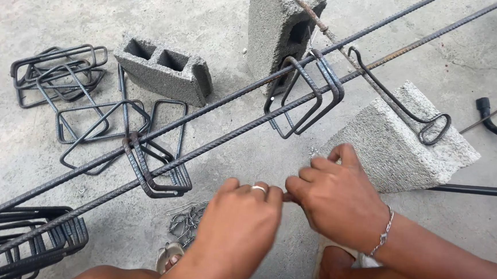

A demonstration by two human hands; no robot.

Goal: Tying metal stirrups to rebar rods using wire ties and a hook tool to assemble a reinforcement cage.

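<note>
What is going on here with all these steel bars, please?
A person crouches over long rebars propped on concrete blocks. Both hands meet low beside the bars: the left hand and right hand pinch something small between the fingers, too blurred to identify. Bent stirrups hang on the rebars; more lie on the floor.

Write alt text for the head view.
Two hands, left hand and right hand, meet fingertip to fingertip beside long rebar rods carrying bent steel stirrups, over a concrete floor with cinder blocks.
</note>
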